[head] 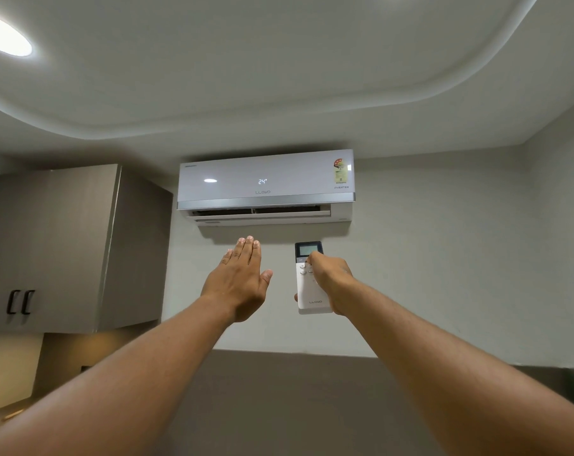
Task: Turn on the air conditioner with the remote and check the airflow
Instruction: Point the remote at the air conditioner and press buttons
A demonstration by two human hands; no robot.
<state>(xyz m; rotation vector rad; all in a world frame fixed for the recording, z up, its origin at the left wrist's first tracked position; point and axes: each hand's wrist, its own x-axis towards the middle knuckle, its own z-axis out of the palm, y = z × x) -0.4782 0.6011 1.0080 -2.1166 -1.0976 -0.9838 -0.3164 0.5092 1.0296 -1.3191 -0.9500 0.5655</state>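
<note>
The left hand (pixel 236 278) is reaching up flat, fingers together and extended, holding nothing, just below the air conditioner (pixel 266 185) on the far wall. The right hand (pixel 328 278) is gripping the remote (pixel 308 274) to its right, thumb resting on the buttons. The unit is showing 24 with its louver open, so switching on looks done; feeling the airflow appears underway. The remote is standing upright, long axis vertical, screen end pointing up toward the unit.
</note>
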